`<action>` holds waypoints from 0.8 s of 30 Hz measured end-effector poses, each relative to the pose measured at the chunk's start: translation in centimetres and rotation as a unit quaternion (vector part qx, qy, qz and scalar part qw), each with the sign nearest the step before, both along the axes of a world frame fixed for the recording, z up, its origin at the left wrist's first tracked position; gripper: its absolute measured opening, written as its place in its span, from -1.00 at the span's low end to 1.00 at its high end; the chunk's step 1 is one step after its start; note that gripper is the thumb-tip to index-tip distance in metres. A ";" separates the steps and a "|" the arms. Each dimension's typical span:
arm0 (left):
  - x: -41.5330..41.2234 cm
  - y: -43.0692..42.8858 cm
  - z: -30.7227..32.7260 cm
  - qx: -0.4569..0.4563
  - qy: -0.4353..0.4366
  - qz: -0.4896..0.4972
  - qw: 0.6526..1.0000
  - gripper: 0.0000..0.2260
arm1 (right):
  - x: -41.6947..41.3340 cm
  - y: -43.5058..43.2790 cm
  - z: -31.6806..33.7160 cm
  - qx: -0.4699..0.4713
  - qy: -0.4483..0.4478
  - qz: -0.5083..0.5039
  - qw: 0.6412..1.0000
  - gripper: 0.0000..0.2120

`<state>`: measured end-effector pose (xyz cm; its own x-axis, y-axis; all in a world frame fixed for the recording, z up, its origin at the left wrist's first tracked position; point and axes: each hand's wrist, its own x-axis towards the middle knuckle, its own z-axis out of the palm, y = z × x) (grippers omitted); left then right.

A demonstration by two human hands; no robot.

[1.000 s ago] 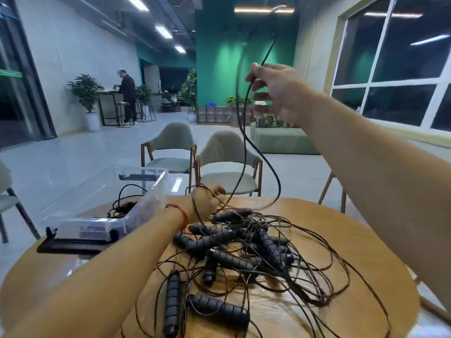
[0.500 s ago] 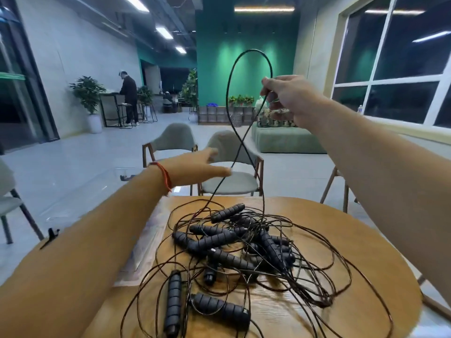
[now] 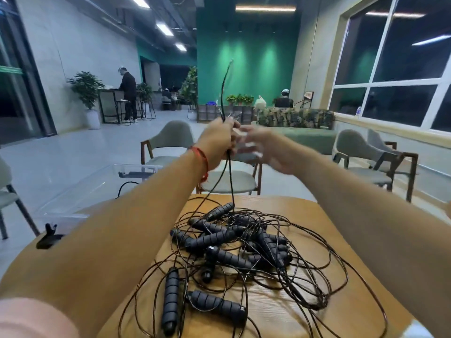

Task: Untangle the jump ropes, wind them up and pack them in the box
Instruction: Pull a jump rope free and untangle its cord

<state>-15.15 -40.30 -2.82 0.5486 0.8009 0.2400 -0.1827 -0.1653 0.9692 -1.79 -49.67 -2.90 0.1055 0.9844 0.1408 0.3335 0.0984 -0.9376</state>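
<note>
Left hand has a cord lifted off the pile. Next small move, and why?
Probably: right hand takes the cord just below the left hand and draws it upward. The left hand grips it with the free end sticking up, while strands below run into the tangled pile on the table. The right hand is blurred.

The round light wooden tabletop (image 3: 280,203) shows fine grain under a soft satin sheen. The black ribbed handles (image 3: 214,304) look matt and rubbery. The thin black cords (image 3: 231,181) look smooth, plastic-coated and slightly glossy. The clear plastic box (image 3: 73,206) is shiny.
</note>
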 end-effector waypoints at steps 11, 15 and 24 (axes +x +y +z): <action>-2.1 0.6 2.2 0.106 0.007 -0.008 0.994 -0.54 | -5.9 1.5 -4.8 -0.023 -0.136 0.008 0.990 -0.45; -4.0 -0.5 -1.4 0.111 0.083 -0.200 0.970 -0.32 | -4.0 2.0 2.1 0.122 0.113 -0.114 0.980 -0.54; -7.0 2.9 -11.2 0.261 0.373 -0.167 0.874 -0.56 | 1.1 -0.4 9.4 0.281 0.400 -0.181 0.853 -0.61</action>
<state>-22.14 -37.36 -13.98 0.8909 0.4541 0.0004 0.3460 -0.6793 0.6472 -0.65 -50.07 6.51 0.6718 0.6681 0.3199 -0.2876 0.6333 -0.7185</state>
